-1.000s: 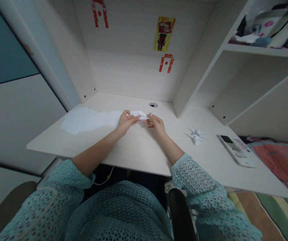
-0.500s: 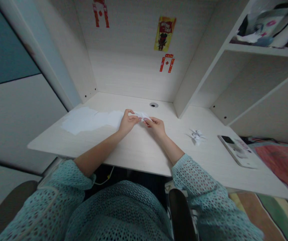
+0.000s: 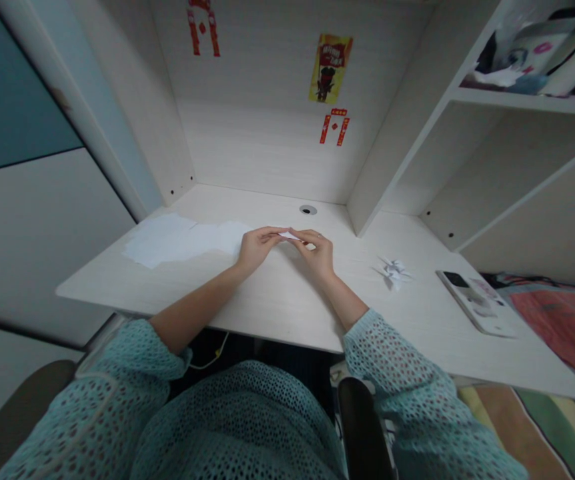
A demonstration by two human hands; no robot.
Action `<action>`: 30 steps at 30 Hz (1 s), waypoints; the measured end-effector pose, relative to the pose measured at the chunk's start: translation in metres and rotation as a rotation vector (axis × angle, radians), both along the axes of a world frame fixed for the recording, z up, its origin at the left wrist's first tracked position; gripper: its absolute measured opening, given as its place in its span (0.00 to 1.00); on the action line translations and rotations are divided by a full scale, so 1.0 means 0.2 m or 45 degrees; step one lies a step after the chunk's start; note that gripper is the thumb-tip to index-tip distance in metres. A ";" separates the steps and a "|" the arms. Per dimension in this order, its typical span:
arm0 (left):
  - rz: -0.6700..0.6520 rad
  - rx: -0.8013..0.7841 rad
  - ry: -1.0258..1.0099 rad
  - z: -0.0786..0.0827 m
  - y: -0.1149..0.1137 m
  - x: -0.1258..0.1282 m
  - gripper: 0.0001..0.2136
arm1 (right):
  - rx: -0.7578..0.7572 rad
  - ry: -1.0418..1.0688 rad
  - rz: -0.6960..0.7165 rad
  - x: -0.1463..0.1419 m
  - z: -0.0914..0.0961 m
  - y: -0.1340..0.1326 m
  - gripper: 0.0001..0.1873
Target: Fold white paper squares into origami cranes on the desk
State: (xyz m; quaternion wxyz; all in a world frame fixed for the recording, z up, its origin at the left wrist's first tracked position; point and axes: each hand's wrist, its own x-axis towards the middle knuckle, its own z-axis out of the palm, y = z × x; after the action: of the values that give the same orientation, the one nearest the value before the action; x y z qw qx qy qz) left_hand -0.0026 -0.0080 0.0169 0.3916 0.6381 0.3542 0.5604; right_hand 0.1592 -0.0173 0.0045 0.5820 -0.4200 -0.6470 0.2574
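A small piece of folded white paper is pinched between my two hands above the desk, mostly covered by the fingers. My left hand grips its left end with thumb and fingertips. On the other end, my right hand pinches the paper the same way, and the two sets of fingertips almost meet. Loose white paper sheets lie spread flat to the left, reaching as far as my left hand. To the right of my hands rests a little cluster of folded white paper with pointed tips.
A smartphone lies on the right part of the white desk. A round cable hole sits near the back panel. An upright divider stands behind and to the right of my hands. A chair armrest is below the desk edge.
My left fingers, raised and spread before, have come down onto the paper. My right fingers have shifted up along it, and less of the paper shows now.
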 end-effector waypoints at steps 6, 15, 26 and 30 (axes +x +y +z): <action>0.057 0.032 -0.007 0.00 -0.01 0.00 0.08 | -0.119 0.188 0.107 -0.01 -0.01 0.03 0.13; 0.042 -0.004 -0.036 0.00 0.00 -0.01 0.11 | -0.177 0.260 0.146 0.00 -0.01 0.04 0.12; 0.083 0.018 -0.001 0.00 0.02 -0.02 0.09 | -0.161 0.321 0.241 0.01 0.00 0.05 0.11; 0.092 0.053 0.034 0.00 0.01 -0.02 0.07 | -0.180 0.275 0.296 0.00 0.00 0.04 0.12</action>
State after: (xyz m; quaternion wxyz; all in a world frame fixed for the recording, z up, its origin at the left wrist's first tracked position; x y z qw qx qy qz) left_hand -0.0064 -0.0060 0.0168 0.3531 0.6403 0.3705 0.5728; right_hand 0.1590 -0.0095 0.0050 0.5833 -0.3521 -0.6054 0.4115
